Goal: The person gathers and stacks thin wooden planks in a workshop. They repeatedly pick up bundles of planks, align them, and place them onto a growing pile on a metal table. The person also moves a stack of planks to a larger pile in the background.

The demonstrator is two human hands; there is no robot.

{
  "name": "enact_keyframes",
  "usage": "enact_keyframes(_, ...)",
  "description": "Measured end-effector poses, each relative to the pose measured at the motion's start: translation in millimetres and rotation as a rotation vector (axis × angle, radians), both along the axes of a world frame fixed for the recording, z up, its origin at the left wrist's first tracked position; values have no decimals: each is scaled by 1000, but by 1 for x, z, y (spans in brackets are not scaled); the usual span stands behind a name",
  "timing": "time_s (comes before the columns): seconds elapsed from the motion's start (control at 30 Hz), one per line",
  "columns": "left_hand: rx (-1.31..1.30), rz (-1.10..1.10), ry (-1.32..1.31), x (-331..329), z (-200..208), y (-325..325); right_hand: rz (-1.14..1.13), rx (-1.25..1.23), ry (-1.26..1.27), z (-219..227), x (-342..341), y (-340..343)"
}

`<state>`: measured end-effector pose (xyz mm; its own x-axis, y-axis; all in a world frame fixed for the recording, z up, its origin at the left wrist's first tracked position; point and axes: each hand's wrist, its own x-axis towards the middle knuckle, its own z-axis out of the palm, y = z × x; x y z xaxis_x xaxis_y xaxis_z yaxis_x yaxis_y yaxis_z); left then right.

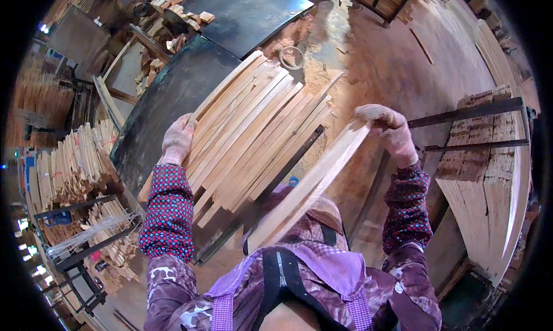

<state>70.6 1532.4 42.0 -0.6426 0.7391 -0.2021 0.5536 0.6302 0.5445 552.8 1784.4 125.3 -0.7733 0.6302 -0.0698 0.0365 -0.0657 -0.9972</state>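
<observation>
My right hand [387,127], in a pale work glove, is closed around the far end of a wooden strip [314,184]. That strip slants back toward my body, its near end over my chest. On the left, my gloved left hand [179,138] rests against the outer edge of a row of wooden strips [247,129]. Its fingers curl over the leftmost strip near the row's middle. The row lies side by side on a dark metal table [173,92], with uneven ends. Where my left fingertips press is partly hidden.
A tall stack of boards [481,181] stands at my right in a metal frame [466,112]. Bundled strips [75,167] fill a rack on the left. Offcuts [187,17] lie beside the far metal plate [247,14]. A ring [291,58] sits in sawdust beyond the row.
</observation>
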Motion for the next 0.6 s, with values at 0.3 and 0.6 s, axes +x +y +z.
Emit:
enact_keyframes(0.3,-3,31,-76,-7,-5,2,9,-37,-159,-68,-36,3)
enact_keyframes(0.6,6,62,-37,-6,-12,-5,-604,-121,71,-124,-67,-54)
